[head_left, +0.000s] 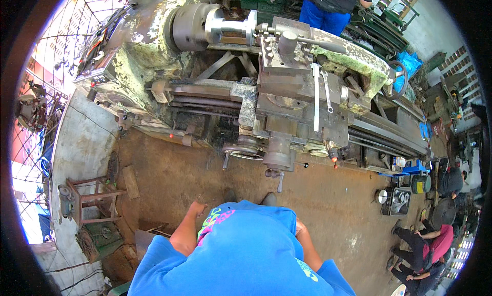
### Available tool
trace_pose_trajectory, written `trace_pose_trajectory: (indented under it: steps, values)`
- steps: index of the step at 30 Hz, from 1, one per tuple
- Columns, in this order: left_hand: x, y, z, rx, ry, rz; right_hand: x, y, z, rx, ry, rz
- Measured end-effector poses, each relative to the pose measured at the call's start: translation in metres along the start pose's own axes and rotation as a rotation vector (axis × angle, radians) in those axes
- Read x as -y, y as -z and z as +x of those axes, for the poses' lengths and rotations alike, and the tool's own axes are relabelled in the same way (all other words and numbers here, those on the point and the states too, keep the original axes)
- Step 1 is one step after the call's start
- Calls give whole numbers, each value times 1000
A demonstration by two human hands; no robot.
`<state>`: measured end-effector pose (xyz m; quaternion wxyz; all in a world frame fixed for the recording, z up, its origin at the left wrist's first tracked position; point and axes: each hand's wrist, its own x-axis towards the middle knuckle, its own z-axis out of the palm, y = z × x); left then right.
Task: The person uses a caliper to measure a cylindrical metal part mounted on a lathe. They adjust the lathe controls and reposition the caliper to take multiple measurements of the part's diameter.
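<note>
My left hand hangs beside my body at the left of the blue shirt, its fingers loosely out, with nothing visible in it. My right hand is at the right side of the shirt, its fingers hidden by the cloth. Neither hand touches the metal lathe in front of me. Its chuck looks blurred, as if turning. A shiny flanged metal workpiece sits between the chuck and the tool post. On the carriage lie a steel rule or caliper-like bar and a spanner.
A carriage handwheel and crank handle project toward me. At left stand a wooden stool frame and a green metal box. A person in blue trousers stands behind the lathe; seated people are at right near a black crate.
</note>
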<state>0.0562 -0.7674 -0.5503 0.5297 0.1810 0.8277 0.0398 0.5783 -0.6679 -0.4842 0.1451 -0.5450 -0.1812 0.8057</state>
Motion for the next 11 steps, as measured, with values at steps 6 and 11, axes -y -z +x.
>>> trace_pose_trajectory:
  steps: [6,11]
  values:
    - [-12,-2,1,66,-75,4,8,-12,-10,-8,11,39]
    - [-47,-1,-3,-13,-184,-150,25,-22,-57,-93,41,389]
